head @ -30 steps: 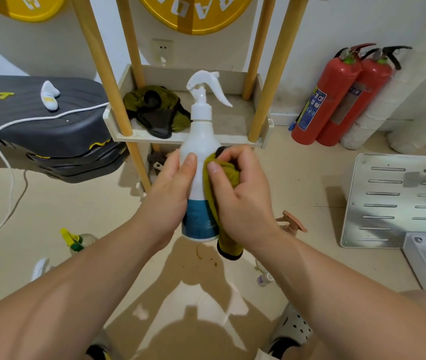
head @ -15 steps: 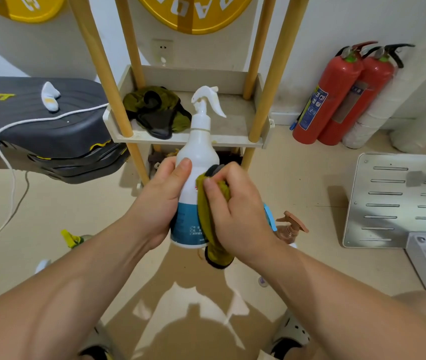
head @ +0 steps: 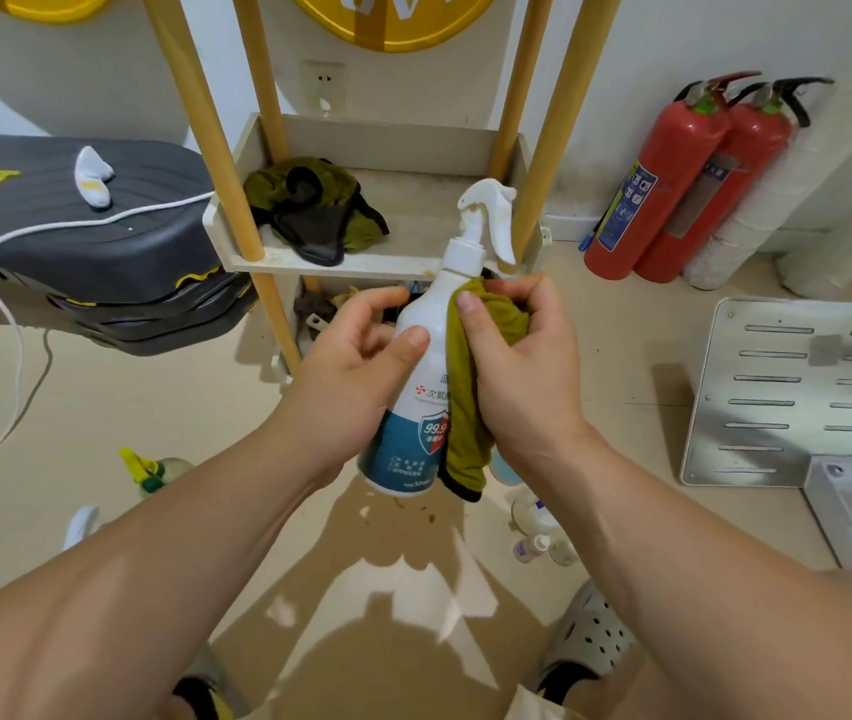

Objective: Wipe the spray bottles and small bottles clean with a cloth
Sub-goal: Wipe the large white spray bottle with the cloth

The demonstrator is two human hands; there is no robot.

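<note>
Spray bottle (head: 421, 324) was up in the air in front of the shelf rack (head: 377, 263), tilted, w/ its white trigger head up & to the right. Left hand (head: 356, 387) gripped it round the middle: thumb across the white front just above the blue label, fingers curled round the back. Right hand (head: 522, 376) was clamped on an olive cloth (head: 465, 407), thumb on top, pressing it against the bottle's right side from the shoulder down past the label. Cloth's dark-edged end hung below the hand, just beside the bottle's base. The 2 hands were apart, w/ bottle & cloth between them.

On the floor under the right forearm stood a few small bottles (head: 530, 548), partly hidden. Over to the left on the floor was another bottle w/ a yellow-green sprayer (head: 146, 467).

A second cloth (head: 315, 215), olive & dark, lay bunched on the rack's upper shelf. 2 red fire extinguishers (head: 673, 189) stood against the wall at right. A slotted metal plate (head: 798, 397) lay on the floor near them. At left was a black case (head: 86, 226) w/ a white cord (head: 3, 298) trailing over it to the floor. A grey clog (head: 590, 636) showed at the bottom.
</note>
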